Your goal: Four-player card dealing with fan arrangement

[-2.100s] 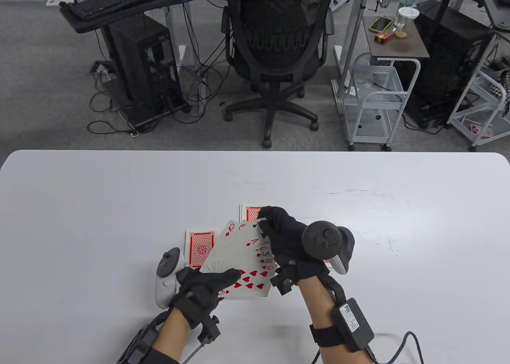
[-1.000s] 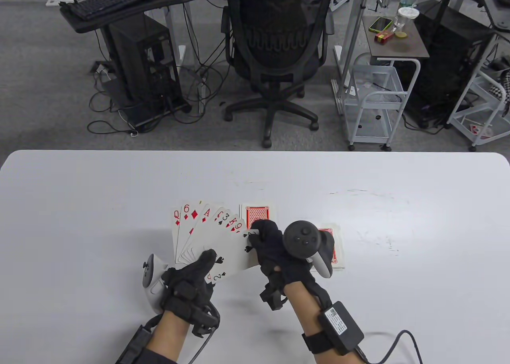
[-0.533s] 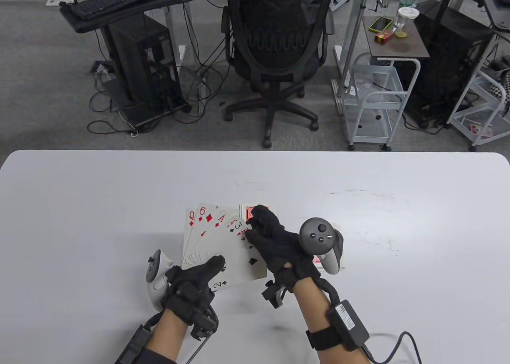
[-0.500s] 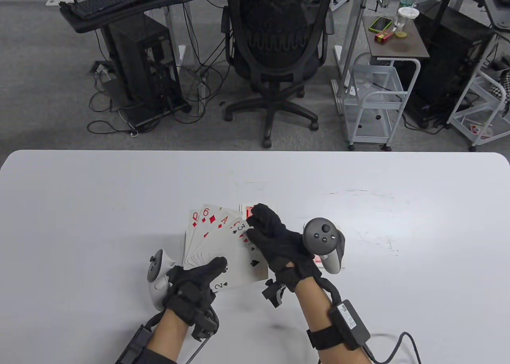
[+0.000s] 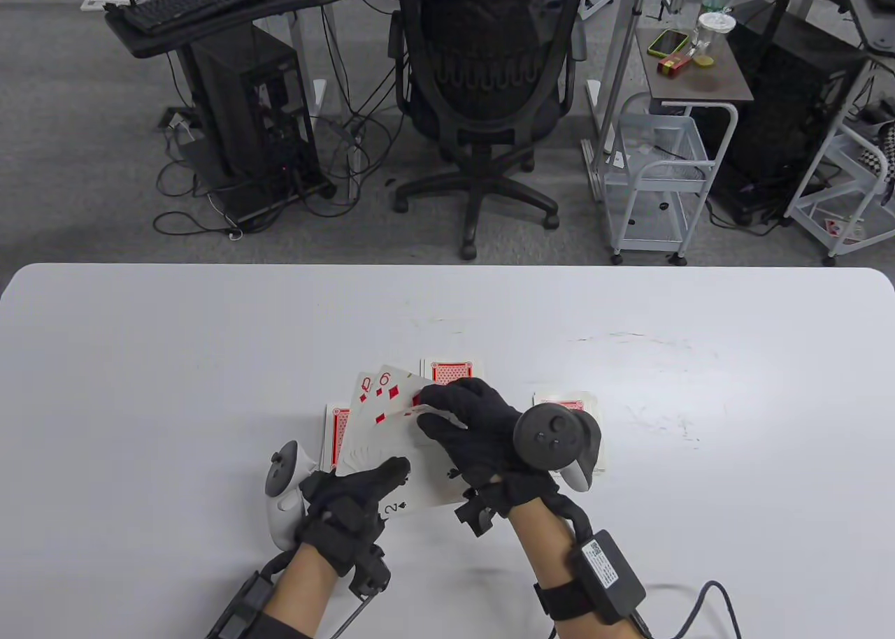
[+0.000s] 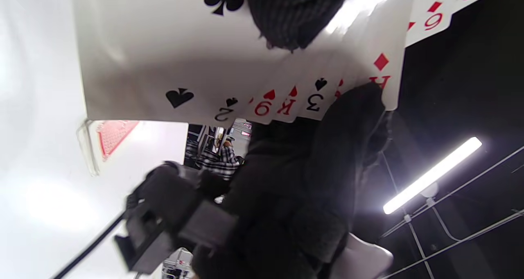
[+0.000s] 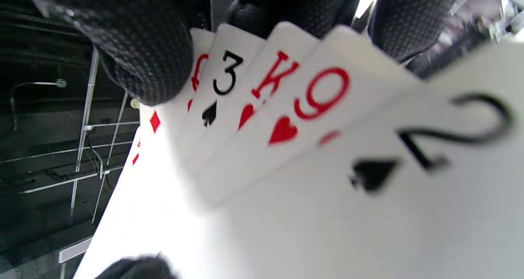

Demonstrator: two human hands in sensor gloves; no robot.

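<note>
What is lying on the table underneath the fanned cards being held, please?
Under the fan, a face-down red-backed pile peeks out on its left, and another pile shows beyond it. The table directly beneath the fan is covered, so anything more there cannot be seen.

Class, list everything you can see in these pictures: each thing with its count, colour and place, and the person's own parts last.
fanned cards: one face-up fan, white, held above the table's near middle
face-down piles: three, red-backed, behind and beside the fan
table: one, white, foreground
office chair: one, black, beyond the table
cart: one, white, right of the chair
left hand: black glove, grips the fan's base
right hand: black glove, pinches the fan's upper edge
</note>
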